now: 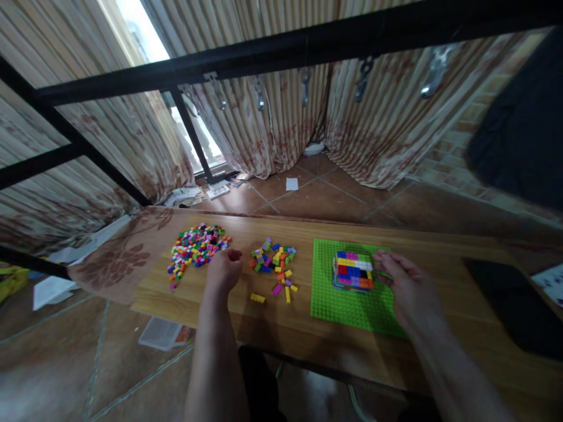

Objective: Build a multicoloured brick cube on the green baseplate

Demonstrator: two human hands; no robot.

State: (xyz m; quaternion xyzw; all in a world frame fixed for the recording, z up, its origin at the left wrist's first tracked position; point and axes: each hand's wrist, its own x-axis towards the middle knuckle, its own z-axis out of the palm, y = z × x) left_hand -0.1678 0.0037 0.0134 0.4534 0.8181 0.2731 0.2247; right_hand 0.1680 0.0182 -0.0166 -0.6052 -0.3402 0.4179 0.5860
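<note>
On the green baseplate (323, 293) stands a small block built of multicoloured toy bricks (352, 271), with white, yellow, red and blue bricks on its top. My right hand (404, 281) is just right of this block, over the plate. Its thumb and fingertips are pinched together; whatever is between them is too small to make out. My left hand (225, 271) is curled closed at the right edge of a large pile of tiny mixed bricks (193, 249). Its fingertips are turned away, so its contents are hidden. Between my hands lies a looser pile of bigger bricks (272, 258).
A single yellow brick (258, 298) lies near the front edge of the wooden table (290, 328). A flat black object (514, 302) rests at the right. Beyond the table runs a black metal frame (281, 50) with hooks. A clear plastic box (160, 333) is on the floor.
</note>
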